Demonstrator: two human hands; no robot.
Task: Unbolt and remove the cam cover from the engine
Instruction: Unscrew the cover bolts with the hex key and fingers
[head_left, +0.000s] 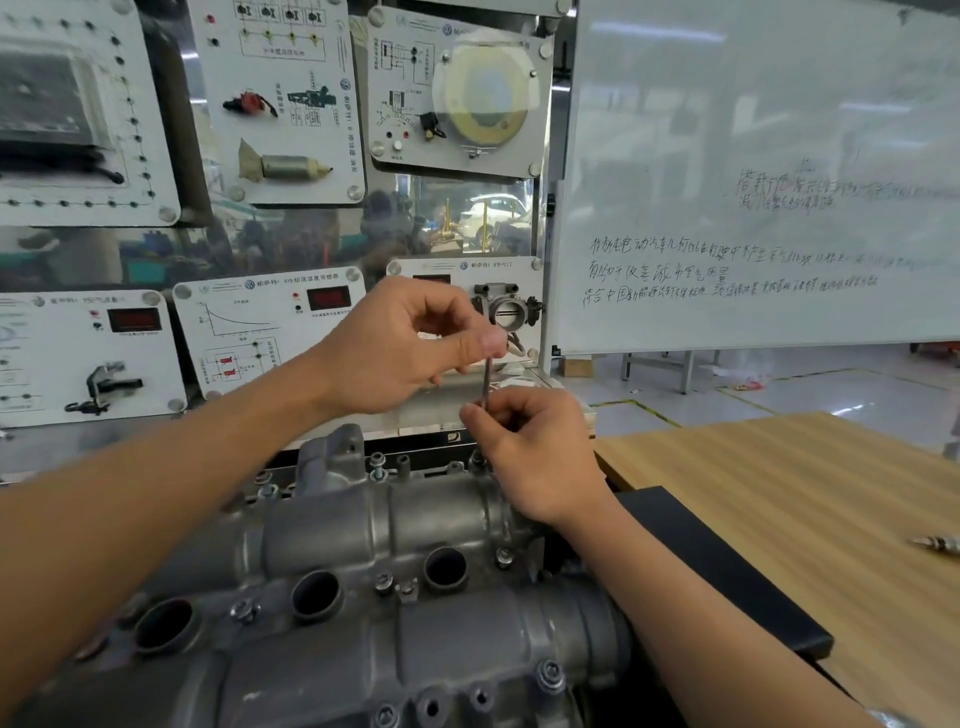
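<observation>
Cam cover (322, 525) lies below us. Our left grip (410, 348) pinches a thin rod (486, 382) at the top; our right grip (540, 457) pinches it lower.

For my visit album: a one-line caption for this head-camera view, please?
Left hand and right hand pinch a thin rod upright above the cam cover's far edge.

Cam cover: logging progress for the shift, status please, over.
Left hand and right hand both pinch thin upright metal rod at far edge of grey cast-metal cam cover. Cover seated, near bolts in place. Nothing in the way.
</observation>
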